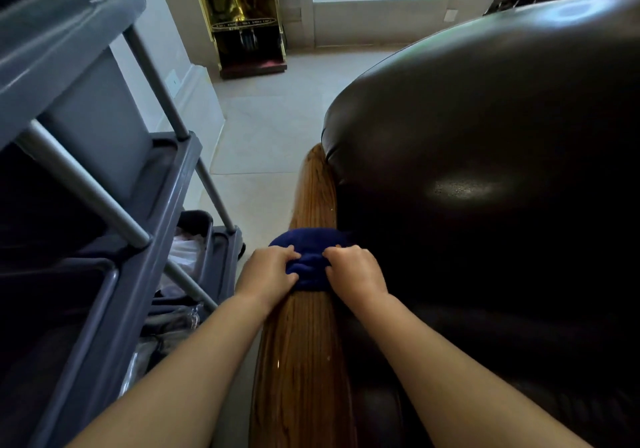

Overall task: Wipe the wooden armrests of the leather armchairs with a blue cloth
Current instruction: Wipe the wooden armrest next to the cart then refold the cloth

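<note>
Head view, landmark: wooden armrest of the dark leather armchair

Risks, judged from this moment:
- Blue cloth is bunched into a thick wad across the armrest; a wad that narrow may skip the rounded side faces of the wood, leaving strips unwiped
- The far tip of the armrest, beyond the cloth, sits tight against the leather; a stroke carried too far could drag the cloth onto the upholstery instead of the wood
- Grey cleaning cart stands close on the left of the armrest; the left elbow could knock it on a wide stroke
- Glossy wood offers little friction, so the cloth may slide out from under curled fingers if the pressure is uneven

Hands:
- Left hand: fingers curled, pressing into the left edge of the cloth, resting on the armrest's left side
- Right hand: fingers curled likewise, gripping the cloth's right edge, just beside the leather
- Both are closed on the cloth, with a strip of cloth showing between them

Cloth location: on top of the armrest, roughly midway along it
</note>
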